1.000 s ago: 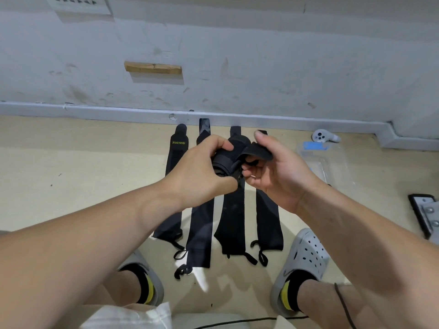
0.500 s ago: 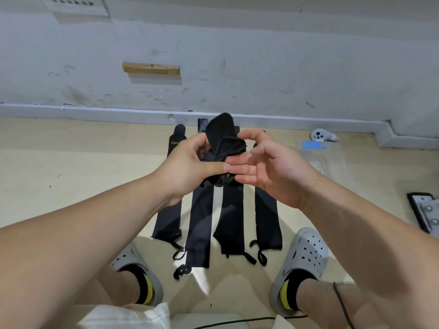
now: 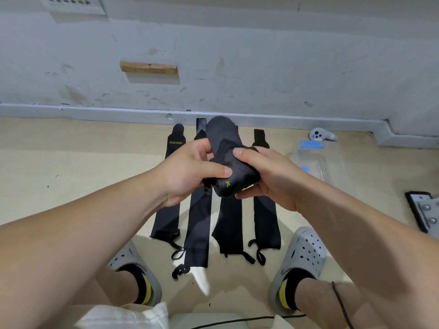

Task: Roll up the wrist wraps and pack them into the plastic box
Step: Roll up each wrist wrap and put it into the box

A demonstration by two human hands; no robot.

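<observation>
A black wrist wrap (image 3: 234,174) is partly rolled into a bundle in mid-air, its loose end sticking up towards the wall. My left hand (image 3: 190,172) grips the roll from the left, thumb across its front. From the right, my right hand (image 3: 268,176) wraps round the same roll, thumb on top. Below them several flat black wrist wraps (image 3: 198,224) lie side by side on the floor, one printed with yellow letters (image 3: 175,142). A clear plastic box (image 3: 316,162) with blue clips sits on the floor to the right.
A white controller (image 3: 320,134) lies by the skirting board beyond the box. A dark metal plate with bolts (image 3: 425,210) is at the right edge. My grey clogs (image 3: 301,260) stand either side of the wraps. A black cable (image 3: 237,320) runs along the bottom.
My right hand was open beside the wrap half a second ago and has now closed round the roll. The roll has dropped slightly and the loose end still points up.
</observation>
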